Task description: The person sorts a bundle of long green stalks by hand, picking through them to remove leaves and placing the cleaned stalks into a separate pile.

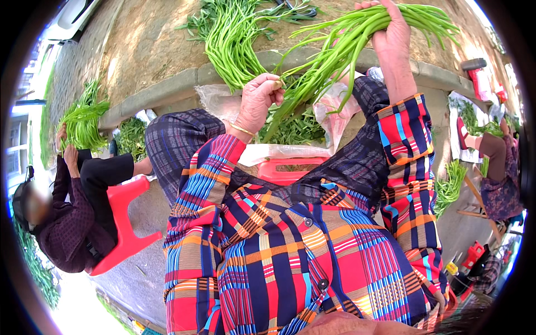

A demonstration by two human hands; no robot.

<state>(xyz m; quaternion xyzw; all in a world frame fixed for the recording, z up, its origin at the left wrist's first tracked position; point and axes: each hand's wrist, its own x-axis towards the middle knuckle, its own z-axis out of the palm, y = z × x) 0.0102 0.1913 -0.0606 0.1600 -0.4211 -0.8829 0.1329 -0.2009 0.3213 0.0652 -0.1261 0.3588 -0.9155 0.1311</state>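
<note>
My right hand (391,39), raised at the upper right, is wrapped around a bunch of long green vegetable stems (356,35), perhaps water spinach. The stems fan down and left from the fist. Left of them my left hand (259,98), with a gold bangle (242,129) at the wrist, pinches the thin end of one stem between thumb and fingertips. Below both hands, between my knees, cut leaves (295,127) lie in a plastic bag (276,150). A pile of leafy stems (228,50) rests on the ground beyond my left hand.
A stone kerb (178,86) crosses in front of me. Part of a red plastic stool (289,169) shows between my legs. At left another person (71,226) on a red stool (125,222) holds greens (86,125). Another person (500,180) sits at right near greens (450,186).
</note>
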